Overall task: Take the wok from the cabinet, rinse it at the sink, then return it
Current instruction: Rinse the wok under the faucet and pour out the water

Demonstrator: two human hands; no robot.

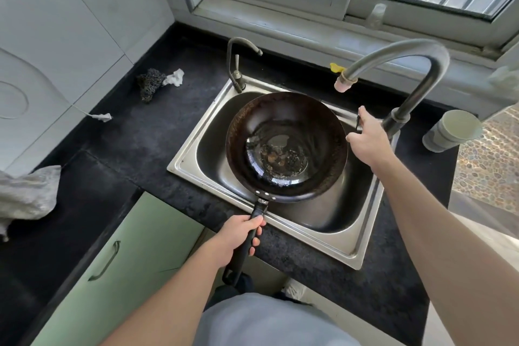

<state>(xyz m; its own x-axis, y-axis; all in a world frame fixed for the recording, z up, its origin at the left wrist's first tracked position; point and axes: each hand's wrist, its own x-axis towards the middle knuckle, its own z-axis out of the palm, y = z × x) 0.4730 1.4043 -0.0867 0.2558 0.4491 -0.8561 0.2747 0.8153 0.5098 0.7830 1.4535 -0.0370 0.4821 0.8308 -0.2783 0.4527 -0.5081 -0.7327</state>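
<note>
Wok (pixel 286 146) over the sink (pixel 196 177), handle (pixel 259 209) pointing back into the gripping left hand (pixel 238 236); right hand (pixel 368 140), fingers spread, at the tap (pixel 415 93).

Bare left arm reaches forward, the left grip (pixel 241 236) curled round the wok handle (pixel 238 261), thumb on top. Right arm stretches farther out. The right grip (pixel 368 140) has forefinger and thumb spread, perhaps pinching something.
</note>
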